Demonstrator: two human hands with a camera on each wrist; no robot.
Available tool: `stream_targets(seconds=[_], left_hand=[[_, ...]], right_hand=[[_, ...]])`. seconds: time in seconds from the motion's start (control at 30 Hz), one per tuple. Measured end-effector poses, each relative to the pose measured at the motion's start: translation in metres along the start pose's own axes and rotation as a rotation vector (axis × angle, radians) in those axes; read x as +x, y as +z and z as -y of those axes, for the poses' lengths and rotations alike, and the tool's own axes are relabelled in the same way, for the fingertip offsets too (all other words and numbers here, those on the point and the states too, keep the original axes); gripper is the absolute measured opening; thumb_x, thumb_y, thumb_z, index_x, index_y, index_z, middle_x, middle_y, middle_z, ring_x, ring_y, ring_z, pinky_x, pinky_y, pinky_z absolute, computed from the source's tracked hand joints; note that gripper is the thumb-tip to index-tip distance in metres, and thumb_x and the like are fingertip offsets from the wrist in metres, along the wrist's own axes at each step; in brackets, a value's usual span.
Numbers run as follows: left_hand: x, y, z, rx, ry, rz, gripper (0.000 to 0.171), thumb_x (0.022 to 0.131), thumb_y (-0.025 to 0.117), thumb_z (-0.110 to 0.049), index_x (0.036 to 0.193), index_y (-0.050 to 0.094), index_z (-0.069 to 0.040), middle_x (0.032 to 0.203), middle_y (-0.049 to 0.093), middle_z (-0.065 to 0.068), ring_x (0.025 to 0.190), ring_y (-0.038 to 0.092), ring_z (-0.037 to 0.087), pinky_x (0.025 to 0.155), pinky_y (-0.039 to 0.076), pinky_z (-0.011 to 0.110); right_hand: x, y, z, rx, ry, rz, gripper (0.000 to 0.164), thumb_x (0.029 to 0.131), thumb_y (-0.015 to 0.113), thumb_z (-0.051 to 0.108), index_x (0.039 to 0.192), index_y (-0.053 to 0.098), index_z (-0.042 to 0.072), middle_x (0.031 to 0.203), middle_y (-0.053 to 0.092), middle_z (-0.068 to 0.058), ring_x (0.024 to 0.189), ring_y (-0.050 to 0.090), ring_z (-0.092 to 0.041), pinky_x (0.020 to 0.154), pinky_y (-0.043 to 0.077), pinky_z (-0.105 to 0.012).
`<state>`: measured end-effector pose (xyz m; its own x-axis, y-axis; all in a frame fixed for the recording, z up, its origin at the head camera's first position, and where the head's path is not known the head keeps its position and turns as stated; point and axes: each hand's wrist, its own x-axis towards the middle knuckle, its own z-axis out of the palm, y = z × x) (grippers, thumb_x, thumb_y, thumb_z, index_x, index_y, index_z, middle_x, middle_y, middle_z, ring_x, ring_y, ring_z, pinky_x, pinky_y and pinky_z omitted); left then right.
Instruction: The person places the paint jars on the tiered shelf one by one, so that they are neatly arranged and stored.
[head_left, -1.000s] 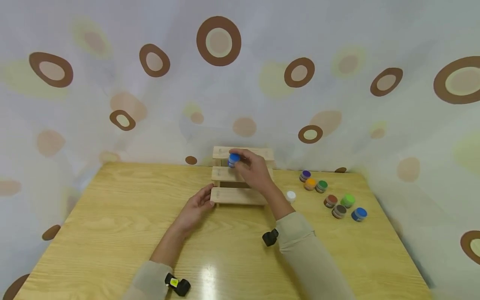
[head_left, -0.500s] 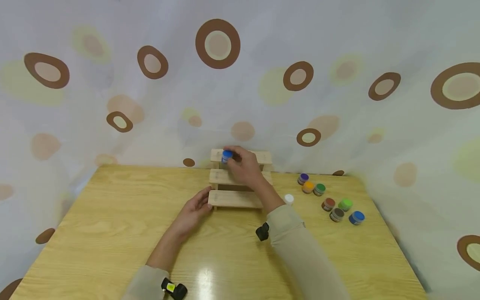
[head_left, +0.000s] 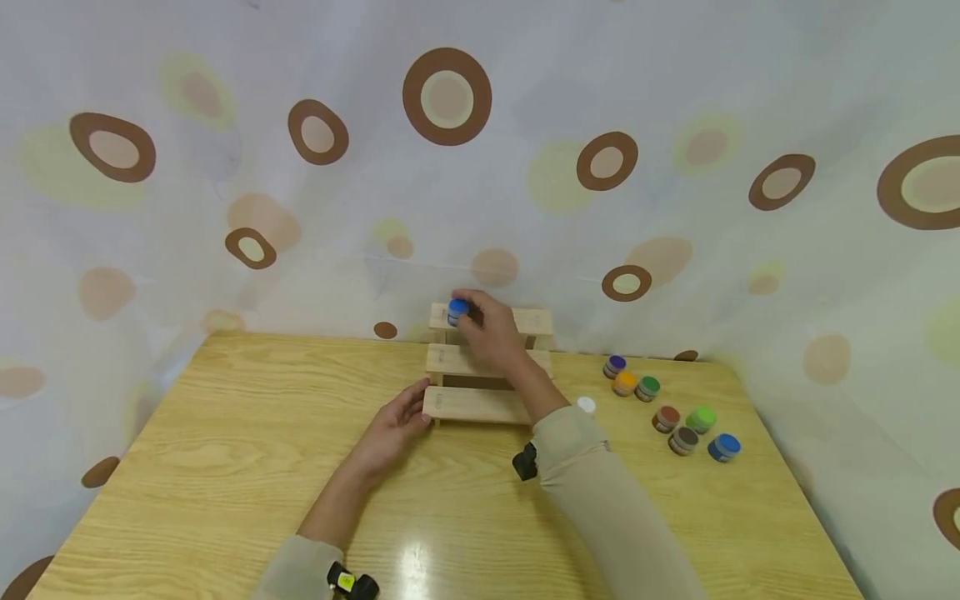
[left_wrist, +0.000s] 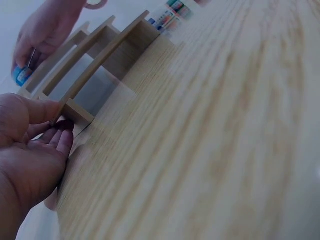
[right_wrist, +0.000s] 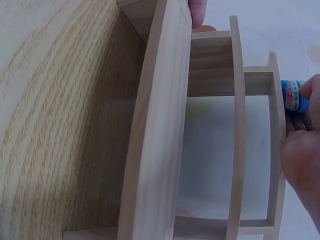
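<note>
A small blue-lidded paint jar point(head_left: 457, 313) is pinched between the thumb and fingers of my right hand point(head_left: 492, 335). It stands upright at the left end of the top step of a three-step wooden rack point(head_left: 476, 405). In the right wrist view the jar point(right_wrist: 292, 95) appears to touch that step's surface. My left hand point(head_left: 392, 427) grips the left end of the rack's lowest step; in the left wrist view its thumb point(left_wrist: 42, 111) lies against the board's end and the fingers curl underneath. My right hand and forearm hide part of the upper steps.
Right of the rack, a white-lidded jar point(head_left: 586, 406) is partly behind the right sleeve. Several more jars stand farther right, among them purple point(head_left: 614, 367), orange point(head_left: 624, 383) and another blue one point(head_left: 724, 447). A patterned wall covering point(head_left: 495, 208) rises behind the wooden table point(head_left: 247, 450).
My right hand has carried the blue jar a little left and back, from above the middle step onto the left end of the top step. The left hand stays at the rack.
</note>
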<state>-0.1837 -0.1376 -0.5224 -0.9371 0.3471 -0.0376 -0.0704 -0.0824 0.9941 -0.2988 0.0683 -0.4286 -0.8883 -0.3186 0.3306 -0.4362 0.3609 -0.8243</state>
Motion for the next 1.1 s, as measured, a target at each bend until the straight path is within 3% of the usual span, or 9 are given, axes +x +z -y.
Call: stream_targets(seconds=[0.27,0.6,0.97,1.1], left_hand=[[0.001,0.0,0.001,0.006,0.007,-0.012,0.062,0.11,0.05,0.0,0.167,0.024,-0.002,0.168,0.034,0.018,0.155,0.034,0.033,0.118,0.04,0.026],[0.0,0.001,0.0,-0.008,0.004,0.002,0.063,0.11,0.05,-0.001,0.167,0.023,-0.001,0.169,0.033,0.017,0.155,0.034,0.032,0.113,0.042,0.02],[0.002,0.002,0.0,0.004,0.006,0.016,0.063,0.111,0.049,-0.002,0.168,0.021,-0.002,0.169,0.033,0.018,0.156,0.033,0.032,0.123,0.036,0.034],[-0.001,0.001,0.001,0.01,0.009,0.011,0.063,0.111,0.048,-0.001,0.167,0.02,-0.001,0.169,0.032,0.021,0.156,0.031,0.035,0.123,0.035,0.036]], right_hand=[[0.002,0.002,0.001,-0.009,0.034,-0.005,0.043,0.105,0.053,0.0,0.148,0.056,0.0,0.147,0.059,-0.015,0.138,0.057,-0.029,0.116,0.047,-0.037],[-0.004,-0.003,-0.002,0.05,0.068,-0.025,0.05,0.1,0.062,0.001,0.15,0.054,0.0,0.15,0.057,-0.015,0.141,0.055,-0.029,0.117,0.044,-0.031],[-0.021,-0.019,-0.008,0.087,0.06,-0.04,0.052,0.098,0.073,0.002,0.147,0.056,-0.002,0.148,0.059,-0.018,0.139,0.057,-0.033,0.112,0.052,-0.044],[-0.03,-0.019,-0.009,0.067,0.063,-0.029,0.056,0.098,0.078,0.01,0.149,0.056,0.003,0.149,0.06,-0.012,0.139,0.057,-0.026,0.115,0.049,-0.043]])
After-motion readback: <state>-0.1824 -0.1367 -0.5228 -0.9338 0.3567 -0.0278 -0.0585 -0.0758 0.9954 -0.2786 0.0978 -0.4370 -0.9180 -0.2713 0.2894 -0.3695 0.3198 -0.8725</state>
